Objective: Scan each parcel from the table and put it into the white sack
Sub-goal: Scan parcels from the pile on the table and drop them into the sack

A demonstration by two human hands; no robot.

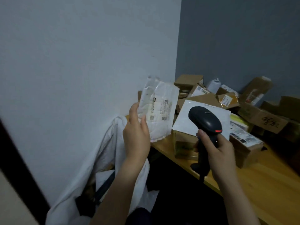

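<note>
My left hand [136, 132] holds up a flat white plastic mailer parcel [158, 108], its printed label facing me, above the left end of the table. My right hand [217, 153] grips a black handheld barcode scanner [205, 120] by its handle; the scanner head, with a red light on it, sits just right of the mailer. The white sack [112, 153] hangs open below my left forearm, beside the table's left end, with parcels visible inside. Several cardboard parcels [243, 104] are heaped on the wooden table [267, 184].
A white flat parcel [183, 120] lies on a carton behind the scanner. A labelled brown box [245, 143] stands at the table's middle. A pale wall fills the left, a dark grey wall the back. A dark door frame [21, 168] runs down the lower left.
</note>
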